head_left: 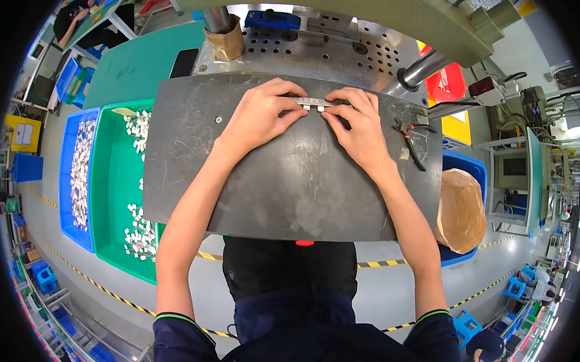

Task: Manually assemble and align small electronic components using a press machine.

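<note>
At the far middle of a dark metal plate (283,187), my two hands meet at a short, silvery metal bar (314,101). My left hand (260,113) pinches around its left end, thumb and fingers drawn together. The right end sits between the curled fingers and thumb of my right hand (362,123). Two small white pieces (307,107) show just below the bar, between my fingertips; whether they are joined to it I cannot tell. Pliers (411,142) with red and black handles lie on the plate, right of my right hand.
Left of the plate stand a green bin (117,188) and a blue bin (79,173) holding many small white pieces. A brown paper bag (460,209) fills a blue bin at right. Steel posts (425,69) and a perforated machine bed (326,54) rise behind. A red bin (448,84) stands back right.
</note>
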The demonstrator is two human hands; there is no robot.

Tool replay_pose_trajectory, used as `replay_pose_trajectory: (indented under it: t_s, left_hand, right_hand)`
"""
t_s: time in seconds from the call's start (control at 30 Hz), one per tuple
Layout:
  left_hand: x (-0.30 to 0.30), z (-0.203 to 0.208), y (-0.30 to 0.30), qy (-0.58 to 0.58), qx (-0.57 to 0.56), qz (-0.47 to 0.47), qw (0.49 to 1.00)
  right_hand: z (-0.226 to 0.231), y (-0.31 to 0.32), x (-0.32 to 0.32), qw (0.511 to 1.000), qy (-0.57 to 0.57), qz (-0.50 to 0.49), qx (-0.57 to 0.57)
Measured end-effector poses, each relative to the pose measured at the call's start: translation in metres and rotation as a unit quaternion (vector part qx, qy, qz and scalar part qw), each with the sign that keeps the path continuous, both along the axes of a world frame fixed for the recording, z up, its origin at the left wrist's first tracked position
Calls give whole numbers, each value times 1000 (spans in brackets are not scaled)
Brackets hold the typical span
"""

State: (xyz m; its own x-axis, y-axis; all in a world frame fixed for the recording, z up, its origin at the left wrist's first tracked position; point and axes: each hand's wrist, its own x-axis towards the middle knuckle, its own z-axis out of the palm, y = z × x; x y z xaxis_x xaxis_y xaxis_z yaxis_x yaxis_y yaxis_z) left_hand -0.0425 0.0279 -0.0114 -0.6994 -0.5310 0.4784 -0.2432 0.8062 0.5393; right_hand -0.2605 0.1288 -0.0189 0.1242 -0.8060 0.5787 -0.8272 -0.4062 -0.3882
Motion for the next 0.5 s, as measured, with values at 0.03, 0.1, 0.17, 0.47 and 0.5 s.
replay_pose_trajectory:
  t_s: [0.03,0.1,0.17,0.47,0.5]
  left_hand:
    - [0,0,0,2,-5,-2,1000]
    - [-1,-2,-1,5,-11,-3,1000]
    - [-2,-4,-2,19,-40,-6,999]
    - [-5,-6,1,22,7,5,1000]
    - [-4,-7,1,21,7,5,1000]
  right_hand:
    - [1,1,1,1000,5,-10,4]
    - [0,1,2,1000,1,-12,5]
    - [-1,0,3,1000,-3,-12,4]
    - [-4,0,2,1000,-11,-22,15]
    - [-3,0,3,999,-12,-23,18]
